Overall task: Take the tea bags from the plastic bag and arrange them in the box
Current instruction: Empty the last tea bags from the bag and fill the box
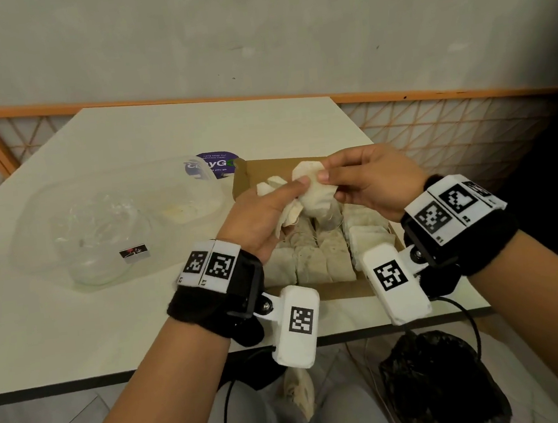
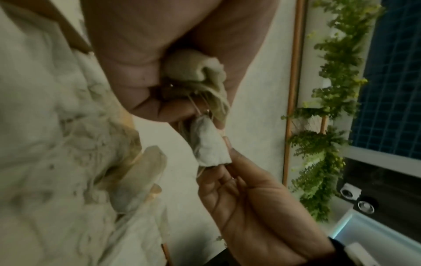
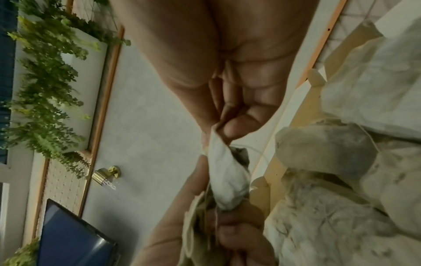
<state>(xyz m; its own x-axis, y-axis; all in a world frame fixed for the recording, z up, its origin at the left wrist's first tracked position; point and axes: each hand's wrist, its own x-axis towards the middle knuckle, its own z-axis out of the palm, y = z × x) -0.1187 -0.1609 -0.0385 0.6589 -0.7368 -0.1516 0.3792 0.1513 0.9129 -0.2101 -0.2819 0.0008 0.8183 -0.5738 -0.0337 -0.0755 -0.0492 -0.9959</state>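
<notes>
Above the open cardboard box, both hands meet over a small clump of white tea bags. My left hand grips the clump from below, thumb on top, with strings trailing from its fist. My right hand pinches the upper corner of one tea bag between thumb and fingers. That bag stretches between the two hands. Rows of tea bags fill the near part of the box. The clear plastic bag lies crumpled on the table to the left.
A round purple label lies behind the box. The white table's front edge runs just under my wrists. A black bag sits on the floor at the right. An orange-framed lattice railing stands behind the table.
</notes>
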